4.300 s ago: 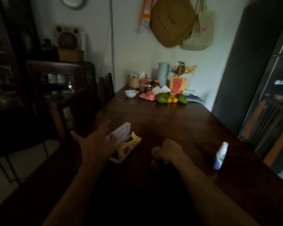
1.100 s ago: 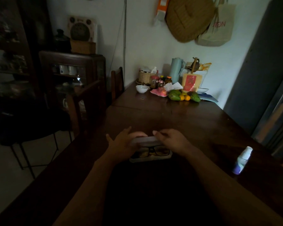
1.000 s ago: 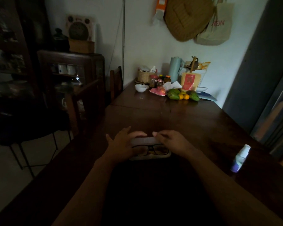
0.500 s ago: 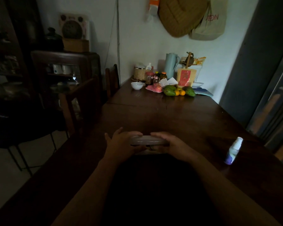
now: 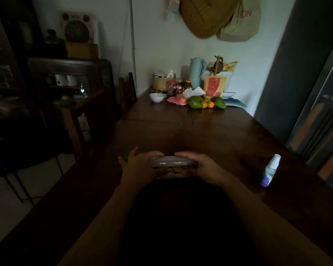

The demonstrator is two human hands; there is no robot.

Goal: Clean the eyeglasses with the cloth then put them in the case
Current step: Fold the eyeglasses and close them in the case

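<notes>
L hand (image 5: pixel 138 166) & R hand (image 5: pixel 205 167) grip case (image 5: pixel 173 161), lid nearly down, eyeglasses (image 5: pixel 173 170) barely visible inside.

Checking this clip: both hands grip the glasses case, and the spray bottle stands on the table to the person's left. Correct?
Not quite. The head view shows the spray bottle standing on the table to the person's right, not left. The left hand and right hand do grip the case.
</notes>
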